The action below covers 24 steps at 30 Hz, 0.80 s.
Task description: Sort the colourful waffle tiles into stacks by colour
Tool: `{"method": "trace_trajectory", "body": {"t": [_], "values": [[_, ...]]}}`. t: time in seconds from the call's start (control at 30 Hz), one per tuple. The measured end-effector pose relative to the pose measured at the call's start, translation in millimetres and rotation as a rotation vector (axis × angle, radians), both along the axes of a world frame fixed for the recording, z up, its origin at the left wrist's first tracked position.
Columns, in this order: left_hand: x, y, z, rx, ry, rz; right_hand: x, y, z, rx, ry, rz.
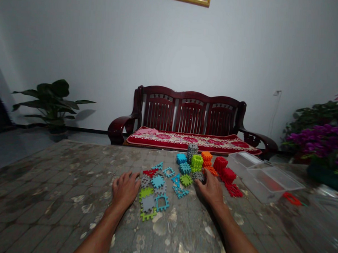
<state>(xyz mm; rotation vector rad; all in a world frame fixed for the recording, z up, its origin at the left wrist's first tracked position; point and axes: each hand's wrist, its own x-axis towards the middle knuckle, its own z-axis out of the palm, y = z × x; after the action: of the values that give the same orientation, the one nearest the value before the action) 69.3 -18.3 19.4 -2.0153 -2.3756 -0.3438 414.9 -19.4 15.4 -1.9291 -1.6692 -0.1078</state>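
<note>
My left hand (126, 188) rests on the table with its fingers stretched out and apart, left of a flat patch of interlocking tiles and holding nothing. That patch has a grey lattice tile (145, 181), a blue tile (157, 181), a red piece (150, 172), a green tile (146, 193) and a blue frame (162, 202). Over on the right, the thumb and fingers of my right hand (212, 188) close around a grey interlocking tile (198, 176). Close by lie a green square tile (186, 180) and blue triangular pieces (179, 191).
Stacks of grey (192, 153), green (197, 164), blue (185, 167), orange (206, 158) and red tiles (228, 175) stand toward the far edge. A clear plastic box (273, 185) is at the right, with orange-red pieces (292, 198) beside it. A wooden bench (189, 114) stands behind the table.
</note>
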Motion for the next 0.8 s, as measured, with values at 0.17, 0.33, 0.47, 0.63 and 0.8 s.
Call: {"method": "trace_trajectory", "body": {"t": [0.17,0.33,0.47,0.63,0.8], "values": [[0.2,-0.6,-0.2,0.012,-0.004,-0.006,-6.2,0.0,3.0,-0.04,-0.03,-0.036],[0.2,-0.4,-0.9,0.029,-0.009,0.003,-8.7,2.1,5.0,-0.058,-0.049,-0.018],[0.5,-0.4,-0.4,0.017,-0.011,0.003,-10.1,3.1,5.6,-0.068,-0.056,-0.045],[0.9,-1.1,1.1,0.013,-0.011,0.004,-10.0,0.4,7.4,-0.087,-0.043,-0.08],[0.4,-0.9,0.4,0.009,-0.001,0.0,-8.2,-3.7,8.1,-0.113,-0.048,-0.07]]}}
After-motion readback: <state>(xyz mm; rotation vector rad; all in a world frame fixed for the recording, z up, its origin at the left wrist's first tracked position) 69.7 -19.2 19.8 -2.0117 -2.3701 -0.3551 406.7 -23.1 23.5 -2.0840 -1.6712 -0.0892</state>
